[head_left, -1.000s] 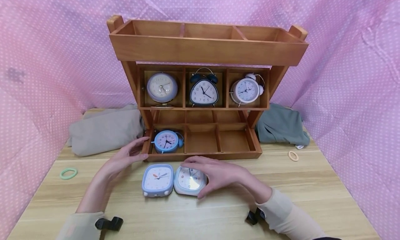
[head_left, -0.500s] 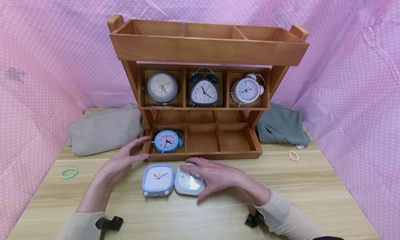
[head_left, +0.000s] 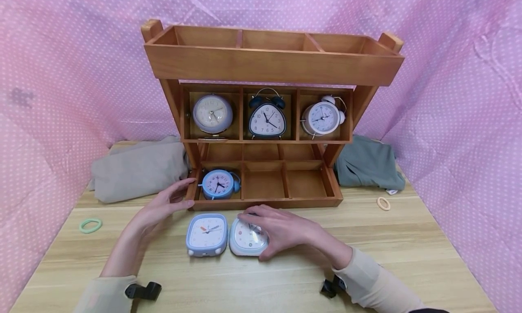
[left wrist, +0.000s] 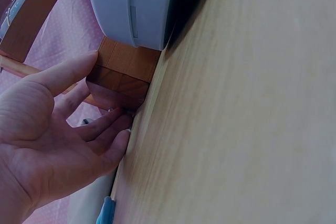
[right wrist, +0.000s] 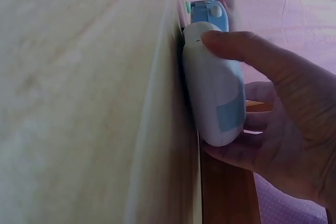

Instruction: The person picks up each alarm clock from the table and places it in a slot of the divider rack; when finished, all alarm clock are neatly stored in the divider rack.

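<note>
My right hand (head_left: 283, 231) holds a white and pale-blue alarm clock (head_left: 246, 236) lying face up on the table. In the right wrist view, the thumb lies on one end of this clock (right wrist: 212, 87) and the fingers reach round the other. A lavender-blue square alarm clock (head_left: 207, 233) lies face up just left of it, a narrow gap between them. My left hand (head_left: 163, 206) touches the left end of the wooden rack's (head_left: 267, 205) bottom tray with thumb and fingertips, the fingers loosely bent. Beside it, a blue alarm clock (head_left: 218, 185) sits in the bottom left compartment.
On the middle tier stand a lavender round clock (head_left: 212, 113), a dark-blue triangular clock (head_left: 267, 119) and a white twin-bell clock (head_left: 323, 117). Grey cloth (head_left: 140, 168) lies left, green cloth (head_left: 369, 163) right. A green ring (head_left: 90, 221) and a beige ring (head_left: 383, 209) lie on the table.
The white clock has turned slightly under my right hand and shifted a little right, opening a slim gap to the square clock. My left hand stays at the rack.
</note>
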The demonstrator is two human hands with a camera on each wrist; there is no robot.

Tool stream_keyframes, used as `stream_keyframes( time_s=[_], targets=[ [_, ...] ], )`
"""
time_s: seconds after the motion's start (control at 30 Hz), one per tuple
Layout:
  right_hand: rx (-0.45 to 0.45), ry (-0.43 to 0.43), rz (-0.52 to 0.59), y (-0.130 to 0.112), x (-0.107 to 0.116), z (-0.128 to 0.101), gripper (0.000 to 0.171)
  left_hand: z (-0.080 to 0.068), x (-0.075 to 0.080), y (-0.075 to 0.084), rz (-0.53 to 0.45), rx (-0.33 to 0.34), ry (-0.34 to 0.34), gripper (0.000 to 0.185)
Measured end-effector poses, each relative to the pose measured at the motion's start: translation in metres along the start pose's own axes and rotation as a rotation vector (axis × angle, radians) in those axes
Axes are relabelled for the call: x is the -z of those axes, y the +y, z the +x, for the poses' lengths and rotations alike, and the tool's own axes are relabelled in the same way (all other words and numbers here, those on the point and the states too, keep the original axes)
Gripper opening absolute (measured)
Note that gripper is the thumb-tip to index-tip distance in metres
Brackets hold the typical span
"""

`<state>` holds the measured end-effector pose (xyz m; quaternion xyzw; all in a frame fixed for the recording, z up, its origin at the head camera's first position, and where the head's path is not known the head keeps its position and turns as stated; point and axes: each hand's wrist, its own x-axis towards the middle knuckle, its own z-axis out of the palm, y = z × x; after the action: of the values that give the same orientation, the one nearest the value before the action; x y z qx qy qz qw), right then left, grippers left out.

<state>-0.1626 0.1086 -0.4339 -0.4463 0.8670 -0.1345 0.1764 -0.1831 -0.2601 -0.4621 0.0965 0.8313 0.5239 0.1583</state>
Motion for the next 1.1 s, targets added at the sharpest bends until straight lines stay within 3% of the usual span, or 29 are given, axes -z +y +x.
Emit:
stream_keyframes(
  time_s=[0.23, 0.5, 0.6, 0.77, 1.1],
  targets=[
    [0.021, 0.044, 0.035, 0.002, 0.016, -0.007, 0.107, 0.000, 0.000, 0.000, 0.009, 0.030, 0.005, 0.076],
    [0.102, 0.129, 0.012, 0.021, 0.060, -0.013, 0.102, -0.001, 0.001, 0.000, 0.012, 0.030, 0.013, 0.076],
    [0.090, 0.138, 0.016, 0.032, 0.076, -0.013, 0.100, -0.001, 0.002, -0.001, 0.012, 0.034, 0.010, 0.076],
    [0.049, 0.136, 0.044, 0.051, 0.092, -0.002, 0.098, -0.002, 0.004, -0.001, 0.010, 0.043, 0.015, 0.076],
    [0.040, 0.085, 0.097, 0.078, 0.102, 0.023, 0.098, 0.000, 0.002, 0.000, 0.006, 0.008, -0.005, 0.076]
  ],
)
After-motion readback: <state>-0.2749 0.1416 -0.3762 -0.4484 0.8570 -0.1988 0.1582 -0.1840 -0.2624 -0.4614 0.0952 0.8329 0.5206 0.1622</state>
